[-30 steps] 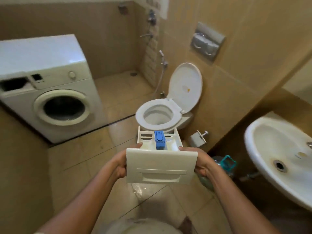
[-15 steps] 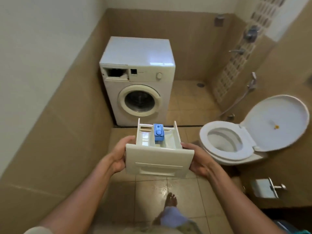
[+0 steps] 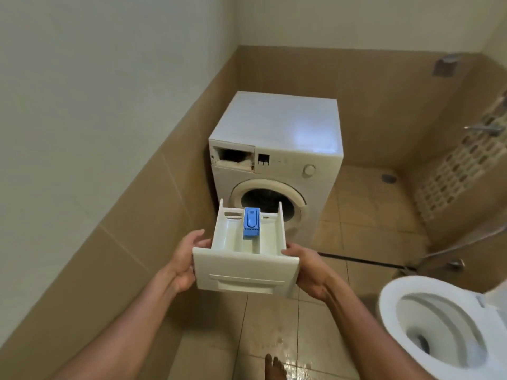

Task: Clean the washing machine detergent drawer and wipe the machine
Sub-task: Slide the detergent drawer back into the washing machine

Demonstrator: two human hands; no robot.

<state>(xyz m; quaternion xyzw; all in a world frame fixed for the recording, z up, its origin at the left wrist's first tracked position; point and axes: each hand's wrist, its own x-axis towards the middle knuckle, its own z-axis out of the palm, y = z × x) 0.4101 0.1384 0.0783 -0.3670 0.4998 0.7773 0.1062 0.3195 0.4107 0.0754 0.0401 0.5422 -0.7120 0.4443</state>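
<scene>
I hold the white detergent drawer (image 3: 244,272) level in front of me, its front panel toward me. A blue insert (image 3: 251,222) sits in its middle compartment. My left hand (image 3: 186,259) grips the drawer's left side and my right hand (image 3: 306,272) grips its right side. The white front-loading washing machine (image 3: 277,149) stands ahead against the back wall. Its drawer slot (image 3: 233,157) at the top left is dark and has no drawer in it. The round door (image 3: 267,201) is partly hidden behind the drawer.
A white toilet (image 3: 439,330) with its seat down stands at the lower right. The tiled floor (image 3: 274,338) near my bare foot (image 3: 273,366) is wet and shiny. A tiled wall runs close along the left. A shower area with a floor drain (image 3: 388,178) lies at the right back.
My view has swung left from the sink and toilet toward the washing machine, which is now nearer and centred. Both hands have kept the drawer in the same grip.
</scene>
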